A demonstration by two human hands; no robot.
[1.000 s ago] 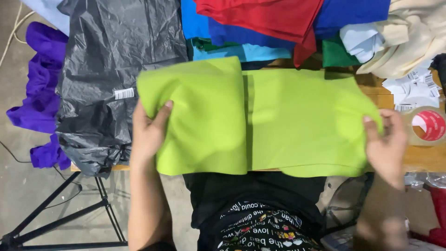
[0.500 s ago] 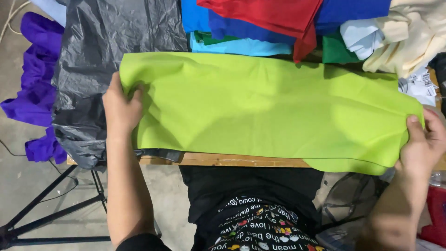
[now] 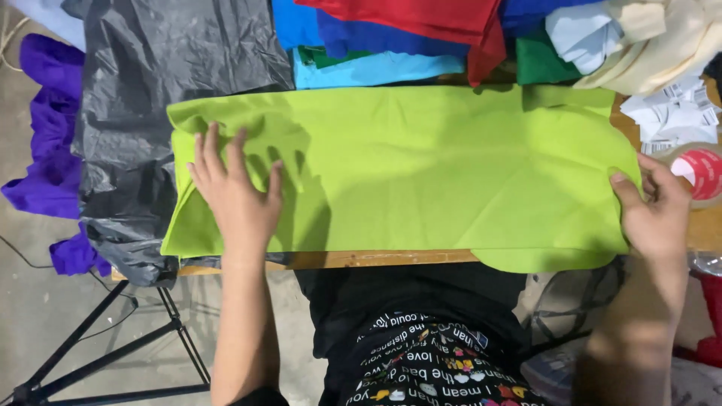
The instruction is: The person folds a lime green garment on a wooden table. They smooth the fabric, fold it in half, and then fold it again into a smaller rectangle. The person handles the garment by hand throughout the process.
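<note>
A lime green cloth [image 3: 436,165] lies spread flat across the wooden table [image 3: 361,259], its left end over a black plastic bag [image 3: 158,90]. My left hand [image 3: 237,192] rests flat on the cloth's left part, fingers spread, holding nothing. At the cloth's right edge my right hand [image 3: 654,210] pinches the fabric between thumb and fingers.
Folded cloths in red [image 3: 421,19], blue [image 3: 353,34], light blue [image 3: 368,69], green [image 3: 543,62] and cream [image 3: 662,37] are stacked at the table's far side. Purple fabric [image 3: 41,150] hangs at the left. Paper tags [image 3: 673,113] and a tape roll [image 3: 699,173] lie at the right. A stand [image 3: 113,353] is on the floor.
The green cloth went from folded in half to fully unfolded and spread out. My left hand let go of the edge and now lies flat on it; my right hand moved right.
</note>
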